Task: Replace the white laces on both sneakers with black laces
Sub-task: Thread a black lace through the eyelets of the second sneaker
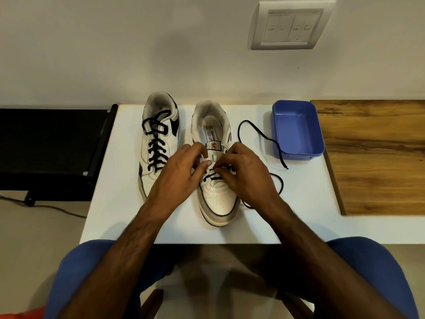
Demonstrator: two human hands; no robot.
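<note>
Two white sneakers stand side by side on the white table (115, 215), toes toward me. The left sneaker (158, 143) is fully laced in black. The right sneaker (216, 199) has black lace only through its lowest eyelets. My left hand (181, 173) holds the sneaker's left eyelet flap, thumb on the tongue area. My right hand (246, 171) pinches the black lace (257, 132) at an eyelet. The lace's loose length loops to the right of the shoe. A white lace (269, 160) lies beside the box, hard to see on the white top.
An empty blue plastic box (296, 130) sits at the table's back right. A wooden surface (377, 157) adjoins the table on the right, a black stand (53, 153) on the left. A wall with a switch plate (289, 26) rises behind. My blue-clad knees are under the front edge.
</note>
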